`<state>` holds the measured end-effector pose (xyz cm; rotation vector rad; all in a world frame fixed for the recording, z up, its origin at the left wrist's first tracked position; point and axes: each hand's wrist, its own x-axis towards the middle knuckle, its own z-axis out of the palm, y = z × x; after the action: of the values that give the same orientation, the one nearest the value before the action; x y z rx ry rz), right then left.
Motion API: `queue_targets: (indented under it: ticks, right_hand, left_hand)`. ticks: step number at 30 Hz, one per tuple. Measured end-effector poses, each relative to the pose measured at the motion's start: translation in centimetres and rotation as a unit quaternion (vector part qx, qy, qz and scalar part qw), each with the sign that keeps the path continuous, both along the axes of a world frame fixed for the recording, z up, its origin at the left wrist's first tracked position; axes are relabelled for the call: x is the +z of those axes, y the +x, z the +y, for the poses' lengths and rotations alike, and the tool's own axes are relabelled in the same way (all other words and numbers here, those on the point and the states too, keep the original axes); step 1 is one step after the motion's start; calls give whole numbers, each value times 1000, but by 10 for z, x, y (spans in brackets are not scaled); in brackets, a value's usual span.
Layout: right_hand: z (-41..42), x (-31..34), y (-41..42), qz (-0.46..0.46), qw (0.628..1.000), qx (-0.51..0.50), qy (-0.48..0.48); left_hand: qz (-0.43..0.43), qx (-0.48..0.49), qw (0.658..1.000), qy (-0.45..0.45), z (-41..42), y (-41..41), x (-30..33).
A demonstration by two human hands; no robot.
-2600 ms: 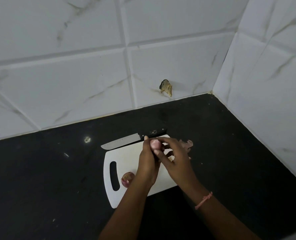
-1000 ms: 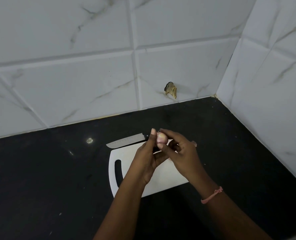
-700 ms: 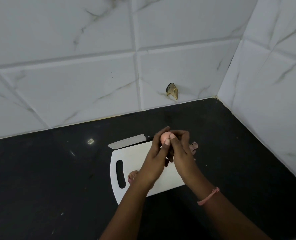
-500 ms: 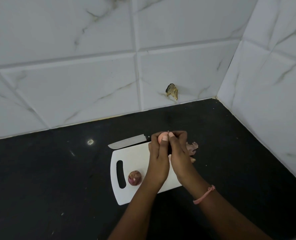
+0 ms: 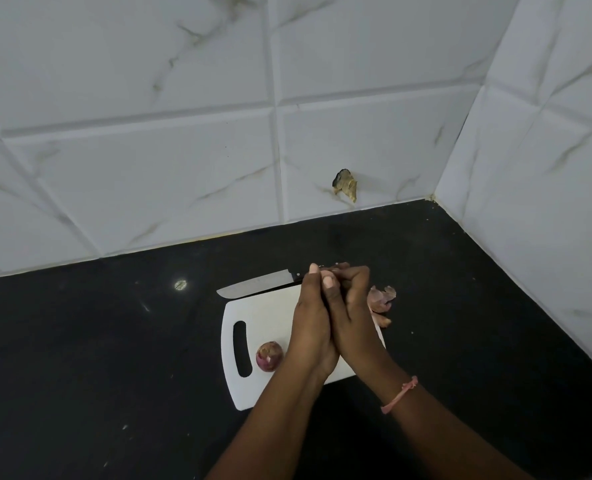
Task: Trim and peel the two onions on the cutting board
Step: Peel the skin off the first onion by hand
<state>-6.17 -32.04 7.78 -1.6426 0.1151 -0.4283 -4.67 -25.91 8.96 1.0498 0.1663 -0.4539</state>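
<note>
Meeting above the far half of the cutting board (image 5: 270,310), the left hand (image 5: 313,323) and the right hand (image 5: 351,317) press side by side, their fingers curled inward at the top around something small. That thing is hidden by the fingers in this view, so whether it is an onion cannot be told; only a pale fingernail and knuckles show where the fingertips come together. The right wrist carries a thin pink bracelet (image 5: 400,394). The white cutting board lies on the black desk (image 5: 97,358), with its slot handle toward the left. One onion (image 5: 269,356), reddish purple and with its skin on, sits on the near left part of the board, just beside the slot and close to the left wrist but apart from it. A knife (image 5: 256,288) lies along the far edge of the board, its blade pointing left and its dark handle running behind the fingers. Loose pinkish onion skins (image 5: 381,299) lie on the desk just off the right edge of the board, beside the right hand. Behind the desk rise white marbled wall tiles (image 5: 149,150), which meet in a corner at the right, and a small brownish chipped patch (image 5: 345,184) marks the back wall low down, above the hands.
</note>
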Motion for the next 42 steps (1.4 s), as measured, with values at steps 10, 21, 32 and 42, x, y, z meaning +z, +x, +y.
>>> queue_targets:
  ticks: [10,21,32,42]
  right_hand:
    - [-10,3,0,1,999,31,-39]
    - [-17,6,7,137,982,7,132]
    - [-18,3,5,127,987,5,98]
    - [-28,15,2,109,990,3,-85]
  left_hand:
    - [48,-2,997,-59,5,10,10]
    - [-167,-79,978,96,18,7,-11]
    - [-267,-81,944,174,24,8,-6]
    - [-143,-57,987,41,20,-1,-4]
